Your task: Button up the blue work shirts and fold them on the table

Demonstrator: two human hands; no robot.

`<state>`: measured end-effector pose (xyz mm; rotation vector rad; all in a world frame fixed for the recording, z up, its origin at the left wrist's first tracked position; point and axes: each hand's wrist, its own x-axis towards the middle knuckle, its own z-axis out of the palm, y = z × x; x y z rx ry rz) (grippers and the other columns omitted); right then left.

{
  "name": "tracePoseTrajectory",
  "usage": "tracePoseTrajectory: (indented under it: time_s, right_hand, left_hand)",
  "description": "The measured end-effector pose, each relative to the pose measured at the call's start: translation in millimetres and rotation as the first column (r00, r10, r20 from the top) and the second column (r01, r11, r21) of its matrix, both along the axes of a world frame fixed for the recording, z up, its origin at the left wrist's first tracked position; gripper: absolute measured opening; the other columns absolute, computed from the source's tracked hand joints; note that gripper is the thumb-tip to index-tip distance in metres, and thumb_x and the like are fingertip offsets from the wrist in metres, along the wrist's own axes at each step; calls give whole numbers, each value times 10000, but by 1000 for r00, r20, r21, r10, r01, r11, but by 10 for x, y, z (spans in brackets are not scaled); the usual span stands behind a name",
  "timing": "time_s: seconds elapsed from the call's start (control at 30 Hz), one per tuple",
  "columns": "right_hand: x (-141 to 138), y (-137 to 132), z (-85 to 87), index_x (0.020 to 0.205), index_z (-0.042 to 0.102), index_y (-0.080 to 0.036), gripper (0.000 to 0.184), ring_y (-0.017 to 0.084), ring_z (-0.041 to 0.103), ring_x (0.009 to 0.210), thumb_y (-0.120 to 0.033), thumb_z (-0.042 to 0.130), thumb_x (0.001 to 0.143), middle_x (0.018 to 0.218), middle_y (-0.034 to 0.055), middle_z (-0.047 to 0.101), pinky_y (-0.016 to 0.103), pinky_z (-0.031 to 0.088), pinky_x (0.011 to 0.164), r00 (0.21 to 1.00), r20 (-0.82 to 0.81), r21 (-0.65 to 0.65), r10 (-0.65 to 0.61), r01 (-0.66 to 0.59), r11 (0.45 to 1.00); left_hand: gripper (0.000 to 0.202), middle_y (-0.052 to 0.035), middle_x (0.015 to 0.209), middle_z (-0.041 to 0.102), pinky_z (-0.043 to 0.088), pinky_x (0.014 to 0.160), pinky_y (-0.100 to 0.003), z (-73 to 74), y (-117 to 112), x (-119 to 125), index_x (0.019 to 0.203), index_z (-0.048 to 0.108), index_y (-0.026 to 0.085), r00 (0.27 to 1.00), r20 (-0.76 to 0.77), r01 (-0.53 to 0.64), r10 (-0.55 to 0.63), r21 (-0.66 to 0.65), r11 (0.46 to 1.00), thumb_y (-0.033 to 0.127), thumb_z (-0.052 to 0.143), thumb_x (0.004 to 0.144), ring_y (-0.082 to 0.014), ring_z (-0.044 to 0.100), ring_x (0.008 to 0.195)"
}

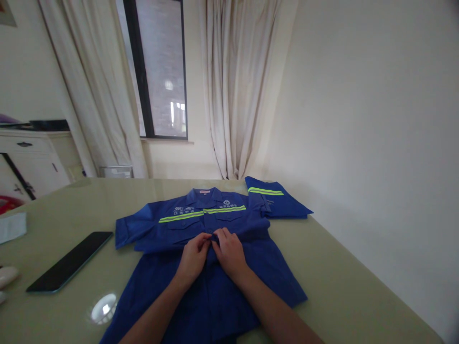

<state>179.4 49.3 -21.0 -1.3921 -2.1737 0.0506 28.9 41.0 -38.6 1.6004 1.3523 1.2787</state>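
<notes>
A blue short-sleeved work shirt (222,217) lies front side up, its collar toward the far side. A yellow-green reflective stripe crosses the chest, with white printing above it. Both of my hands meet at the front placket, just below the chest pockets. My left hand (195,253) pinches the shirt fabric between thumb and fingers. Close beside it, my right hand (229,251) grips the other side of the placket. The bit of cloth or button between the fingertips is mostly hidden.
The shirt rests on a pale green glossy table (344,277) against the wall. A folded blue garment (287,203) with a reflective stripe lies at the back right. On the left are a dark tablet (70,263), a white paper (12,227) and a partly visible white object (7,276).
</notes>
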Motion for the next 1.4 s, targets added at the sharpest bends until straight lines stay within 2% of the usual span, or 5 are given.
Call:
tracePoseTrajectory:
  time_s: [0.53, 0.7, 0.9, 1.07, 1.4]
  right_hand:
    - [51, 29, 13, 1130, 643, -234, 204, 208, 635, 1031, -196, 567, 945, 1098, 39, 709, 302, 397, 884, 982, -166, -73, 93, -107, 992]
    - [60, -44, 63, 1130, 689, -251, 264, 212, 677, 1014, -432, 601, 960, 1067, 36, 760, 293, 395, 869, 971, -120, -122, 207, -221, 968]
    - [46, 66, 104, 1016, 724, -314, 330, 196, 717, 893, -376, 400, 1026, 945, 0, 785, 274, 420, 737, 997, -71, -289, 1, -21, 957]
    - [-51, 325, 201, 1006, 700, -334, 215, 271, 714, 952, -424, 654, 817, 990, 4, 775, 325, 459, 742, 994, 96, -403, 47, -5, 915]
    - [-168, 364, 17, 1138, 659, -338, 231, 213, 697, 921, -422, 494, 998, 1037, 24, 721, 286, 453, 735, 992, 121, -201, -33, 57, 978]
  left_hand:
    - [267, -41, 934, 723, 536, 823, -350, -5, -36, -153, 1036, 677, 228, 958, -281, 5, 51, 198, 980, 342, 441, 988, -220, 681, 872]
    - [337, -80, 1121, 700, 480, 932, -396, 98, -46, -282, 1119, 683, 234, 731, -651, -32, 202, 263, 964, 243, 366, 1002, -256, 622, 1060]
    - [347, -106, 1031, 743, 498, 880, -416, 362, 88, -274, 994, 683, 238, 509, -859, -213, 52, -68, 975, 321, 347, 1017, -289, 699, 1006]
    - [355, -216, 1058, 741, 507, 838, -481, 354, 375, -206, 963, 707, 164, 529, -848, -300, 40, -143, 943, 424, 464, 960, -384, 714, 1003]
    - [163, -33, 988, 782, 485, 757, -259, 187, 899, -244, 922, 700, 243, 715, -698, -168, -44, -232, 958, 320, 556, 908, -197, 720, 921]
